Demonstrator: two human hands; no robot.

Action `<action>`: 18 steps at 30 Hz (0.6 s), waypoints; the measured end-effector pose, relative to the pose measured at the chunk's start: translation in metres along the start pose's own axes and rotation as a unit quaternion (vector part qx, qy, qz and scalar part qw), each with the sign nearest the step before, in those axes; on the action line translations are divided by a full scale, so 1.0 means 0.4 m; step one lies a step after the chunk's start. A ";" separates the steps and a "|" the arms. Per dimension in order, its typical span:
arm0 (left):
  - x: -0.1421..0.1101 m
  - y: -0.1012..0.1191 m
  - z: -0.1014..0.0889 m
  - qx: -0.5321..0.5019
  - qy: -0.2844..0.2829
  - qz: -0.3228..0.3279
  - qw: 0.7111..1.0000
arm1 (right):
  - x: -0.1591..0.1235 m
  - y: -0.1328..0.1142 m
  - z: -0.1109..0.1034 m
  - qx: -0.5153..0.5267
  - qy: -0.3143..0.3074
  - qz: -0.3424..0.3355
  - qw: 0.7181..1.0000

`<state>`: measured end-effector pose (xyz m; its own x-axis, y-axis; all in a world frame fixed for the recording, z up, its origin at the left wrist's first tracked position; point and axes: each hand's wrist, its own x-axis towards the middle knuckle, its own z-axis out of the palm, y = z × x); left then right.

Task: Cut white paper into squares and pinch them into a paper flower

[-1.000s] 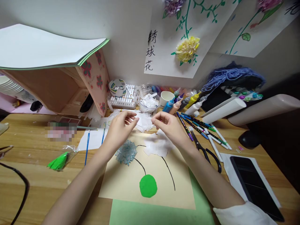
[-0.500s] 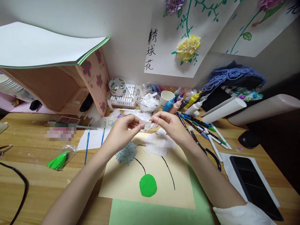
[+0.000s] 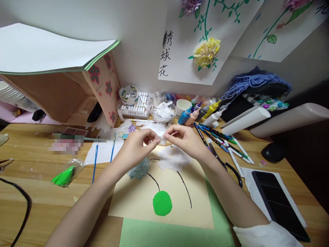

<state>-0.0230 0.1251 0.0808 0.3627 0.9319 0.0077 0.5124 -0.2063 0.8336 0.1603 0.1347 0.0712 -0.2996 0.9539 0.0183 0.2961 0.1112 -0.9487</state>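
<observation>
My left hand (image 3: 136, 147) and my right hand (image 3: 186, 141) meet above the top edge of a cream sheet (image 3: 164, 192), fingers pinched together on a small white tissue piece (image 3: 161, 138). Below my left hand a blue-speckled tissue flower (image 3: 140, 168) sits on the sheet at the top of a black drawn stem. A pile of white tissue squares (image 3: 173, 158) lies under my right hand. A green paper disc (image 3: 162, 203) is stuck lower on the sheet.
Black scissors (image 3: 227, 168) and several coloured pens (image 3: 221, 139) lie to the right, a phone (image 3: 279, 200) beyond them. Paint bottles (image 3: 197, 113), a marker box (image 3: 136, 106), a tape roll (image 3: 128, 95) and a bowl of tissue scraps (image 3: 163, 113) line the wall. Brushes (image 3: 96, 159) lie left.
My hands have come together and lowered slightly. They now pinch one tissue piece between them, where a second ago they were apart over the loose tissue.
</observation>
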 end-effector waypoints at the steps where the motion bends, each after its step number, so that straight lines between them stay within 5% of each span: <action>1: 0.000 0.001 0.000 0.001 -0.001 0.000 1.000 | 0.000 -0.001 -0.001 -0.002 -0.001 0.004 1.000; 18: 0.003 0.002 -0.006 0.009 -0.001 0.008 1.000 | -0.006 0.004 -0.012 -0.022 -0.034 0.018 0.999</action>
<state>-0.0241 0.1266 0.0829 0.3725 0.9278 0.0189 0.5203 -0.2257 0.8236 0.1659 0.1338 0.0711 -0.3490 0.9363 -0.0385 0.3475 0.0911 -0.9332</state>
